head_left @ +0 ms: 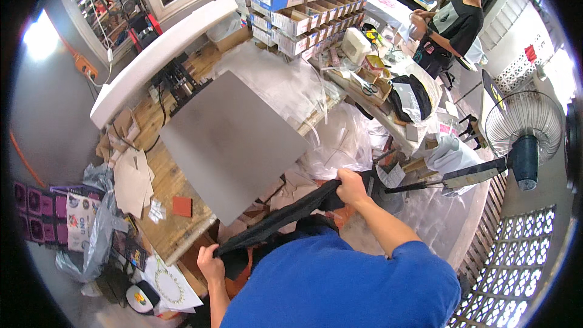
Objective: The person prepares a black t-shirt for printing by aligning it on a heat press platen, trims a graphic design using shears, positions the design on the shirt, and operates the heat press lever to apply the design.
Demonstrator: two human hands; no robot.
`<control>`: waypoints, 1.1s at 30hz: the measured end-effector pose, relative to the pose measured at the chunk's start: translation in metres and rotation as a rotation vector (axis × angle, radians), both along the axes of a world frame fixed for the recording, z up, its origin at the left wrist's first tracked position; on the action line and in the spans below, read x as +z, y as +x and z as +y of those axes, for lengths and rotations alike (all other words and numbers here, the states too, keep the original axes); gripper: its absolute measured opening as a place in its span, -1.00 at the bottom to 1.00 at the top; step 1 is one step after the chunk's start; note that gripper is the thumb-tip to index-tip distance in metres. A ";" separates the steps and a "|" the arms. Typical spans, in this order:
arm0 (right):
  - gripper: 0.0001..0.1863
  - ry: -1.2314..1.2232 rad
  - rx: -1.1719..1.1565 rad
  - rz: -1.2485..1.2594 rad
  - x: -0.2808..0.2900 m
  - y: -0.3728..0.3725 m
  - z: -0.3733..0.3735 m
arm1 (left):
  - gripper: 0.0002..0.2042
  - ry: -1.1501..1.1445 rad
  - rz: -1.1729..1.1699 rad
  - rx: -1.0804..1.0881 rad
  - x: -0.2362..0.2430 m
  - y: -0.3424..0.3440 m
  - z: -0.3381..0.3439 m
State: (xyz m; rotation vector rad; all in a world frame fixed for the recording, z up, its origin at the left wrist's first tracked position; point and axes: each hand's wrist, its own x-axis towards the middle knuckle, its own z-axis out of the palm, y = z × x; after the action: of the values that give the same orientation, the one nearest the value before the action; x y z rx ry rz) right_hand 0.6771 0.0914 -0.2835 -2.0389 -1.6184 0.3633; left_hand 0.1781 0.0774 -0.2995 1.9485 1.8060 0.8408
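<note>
A length of black fabric, bunched and pulled taut, runs between my two hands in front of my body. My left hand is closed on its lower left end. At its upper right end my right hand grips the fabric in a fist. Whether it is a garment I cannot make out. Just beyond the fabric lies a flat grey square plate, its surface bare. A long white curved arm of a machine stretches behind the plate.
The wooden table carries a red-brown square and paper sheets. Stacked cardboard bins stand at the back. Scissors lie on the side table. A fan is at right; another person stands far right.
</note>
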 end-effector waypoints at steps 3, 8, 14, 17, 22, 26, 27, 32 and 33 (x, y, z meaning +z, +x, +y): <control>-0.81 0.145 0.034 -0.040 0.014 0.008 0.020 | -0.66 -0.029 -0.128 -0.019 0.021 -0.015 0.017; -0.74 -0.208 -0.083 0.266 0.000 0.034 0.044 | -0.74 -0.323 -0.678 0.070 0.011 -0.031 0.027; -0.82 -0.356 0.107 0.354 0.012 0.070 0.099 | -0.79 -0.533 -0.832 0.257 0.029 -0.025 0.023; -0.84 -0.625 0.290 0.606 0.038 0.090 0.148 | -0.85 -0.455 -0.972 0.311 0.066 -0.027 0.019; -0.83 -0.404 0.700 0.656 0.165 0.071 0.252 | -0.85 0.027 -0.282 0.297 0.146 -0.076 0.079; -0.72 0.107 0.497 0.058 0.174 0.007 0.366 | -0.76 0.091 -0.109 0.221 0.161 -0.060 0.226; -0.70 0.294 0.385 -0.007 0.151 -0.008 0.386 | -0.79 0.075 -0.040 0.261 0.133 -0.081 0.262; -0.64 0.064 0.327 0.030 0.069 -0.037 0.312 | -0.64 0.059 -0.197 0.254 0.055 -0.025 0.220; -0.62 0.070 0.250 0.075 0.049 -0.038 0.286 | -0.64 -0.025 -0.285 0.269 0.024 -0.024 0.190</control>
State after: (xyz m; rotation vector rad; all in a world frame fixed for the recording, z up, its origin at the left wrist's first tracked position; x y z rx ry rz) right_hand 0.6393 0.3777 -0.2343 -1.7543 -1.8173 0.4583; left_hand 0.1539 0.2670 -0.2760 1.4990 1.9138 1.1113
